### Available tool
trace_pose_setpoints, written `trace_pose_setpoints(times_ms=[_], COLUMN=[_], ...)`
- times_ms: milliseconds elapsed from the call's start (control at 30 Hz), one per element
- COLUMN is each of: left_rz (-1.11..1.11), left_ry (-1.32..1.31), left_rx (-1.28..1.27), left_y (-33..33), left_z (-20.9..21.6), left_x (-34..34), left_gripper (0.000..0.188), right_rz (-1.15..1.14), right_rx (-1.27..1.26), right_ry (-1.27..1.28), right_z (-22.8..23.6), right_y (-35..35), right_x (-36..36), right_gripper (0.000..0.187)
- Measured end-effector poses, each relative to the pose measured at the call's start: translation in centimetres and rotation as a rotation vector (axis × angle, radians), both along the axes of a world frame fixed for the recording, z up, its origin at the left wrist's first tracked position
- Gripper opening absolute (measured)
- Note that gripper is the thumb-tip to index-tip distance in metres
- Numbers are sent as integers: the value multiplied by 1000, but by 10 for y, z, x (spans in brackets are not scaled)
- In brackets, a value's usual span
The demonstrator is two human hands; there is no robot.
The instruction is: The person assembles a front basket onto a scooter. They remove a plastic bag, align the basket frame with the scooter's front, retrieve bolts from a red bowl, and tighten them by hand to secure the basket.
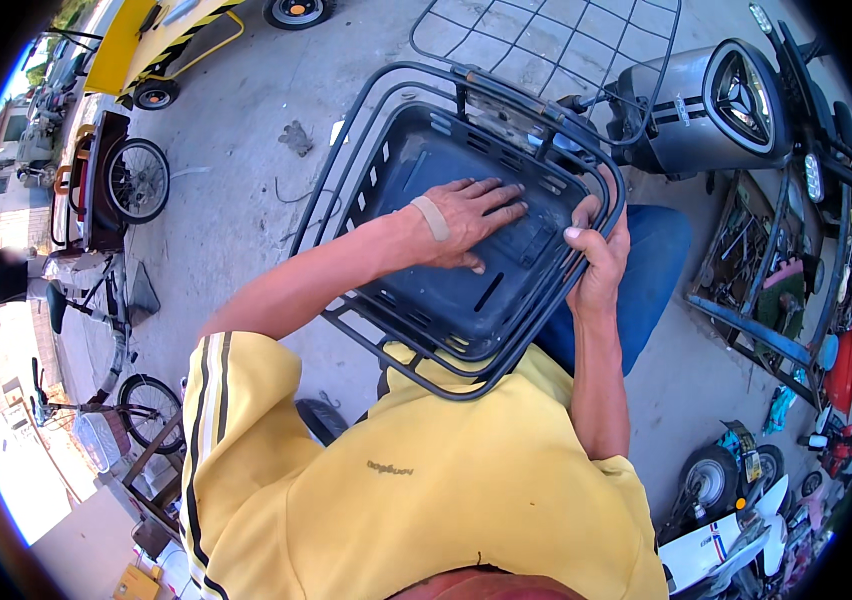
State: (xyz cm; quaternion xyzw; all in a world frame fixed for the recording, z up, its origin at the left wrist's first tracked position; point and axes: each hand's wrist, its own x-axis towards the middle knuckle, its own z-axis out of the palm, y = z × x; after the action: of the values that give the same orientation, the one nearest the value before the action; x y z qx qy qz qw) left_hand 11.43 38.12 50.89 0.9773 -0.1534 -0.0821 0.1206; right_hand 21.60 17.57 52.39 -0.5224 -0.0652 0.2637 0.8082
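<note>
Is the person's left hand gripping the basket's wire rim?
No, the left hand lies flat, fingers spread, on the black tray inside the basket; the right hand holds the rim.

Grey concrete floor (pixel 246 190), stained and cracked, in sunlight. Directly on it: dark rag or glove (pixel 296 137) near the middle top; thin wire loop (pixel 291 195) just beside it. Bicycle (pixel 106 330) standing at left, front wheel (pixel 150 412) low. Cart wheel (pixel 138 180) at upper left. Open tray of tools (pixel 746 270) on the right, near a grey scooter (pixel 716 110). Small wheel (pixel 711 480) at lower right
</note>
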Motion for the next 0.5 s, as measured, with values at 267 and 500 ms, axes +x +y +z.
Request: trace_pose_setpoints(times_ms=[267, 500], left_rz=[-112, -27], left_ry=[-305, -58], left_rx=[98, -162], left_y=[-19, 18], left_z=[-26, 16], left_x=[1, -30], left_gripper=[56, 33], right_rz=[-39, -4], right_rx=[31, -17], right_ry=[9, -23], right_z=[-2, 5], right_y=[-7, -9], right_x=[-1, -1], right_gripper=[82, 80])
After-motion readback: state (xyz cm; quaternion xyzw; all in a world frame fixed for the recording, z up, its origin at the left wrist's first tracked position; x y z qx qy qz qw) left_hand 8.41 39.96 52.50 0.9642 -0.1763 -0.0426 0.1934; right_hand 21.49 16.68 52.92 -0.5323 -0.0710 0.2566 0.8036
